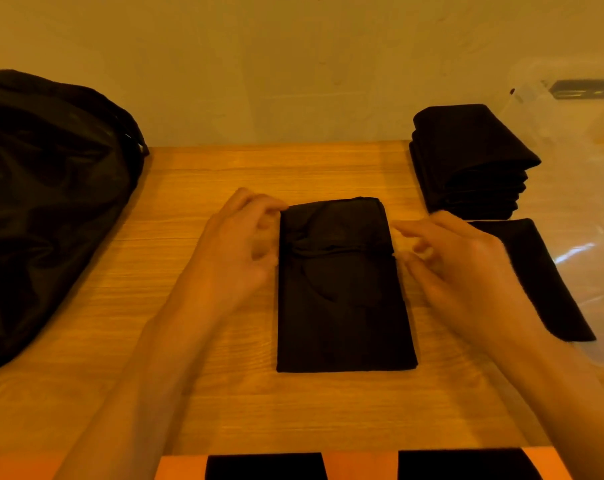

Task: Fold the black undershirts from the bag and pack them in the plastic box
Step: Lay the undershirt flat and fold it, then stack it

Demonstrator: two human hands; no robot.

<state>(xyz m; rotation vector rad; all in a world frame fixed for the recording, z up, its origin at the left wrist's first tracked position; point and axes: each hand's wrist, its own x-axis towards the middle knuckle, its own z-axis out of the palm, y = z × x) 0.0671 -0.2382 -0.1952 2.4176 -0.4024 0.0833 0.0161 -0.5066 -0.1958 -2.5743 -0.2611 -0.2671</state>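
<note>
On the desk (pixel 328 410), centred, lies the folded undershirt (pixel 345 299), likely soft, light and limp; best lifted by both long edges. Left grip (pixel 238 244) touches its far-left corner, pinch unclear; right grip (pixel 466 268) hovers slack beside the right edge.

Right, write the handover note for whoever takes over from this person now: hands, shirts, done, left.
Left hand: fingertips at the far left corner of the folded undershirt; a pinch cannot be confirmed.
Right hand: relaxed beside the shirt's right edge, holding nothing.
That undershirt lies mid wooden table, folded to a narrow rectangle.
Done: stack of folded undershirts and a single folded one at the right by the clear plastic box; whether inside it is unclear.
Left: finish this fold, pack it, check the black bag.
</note>
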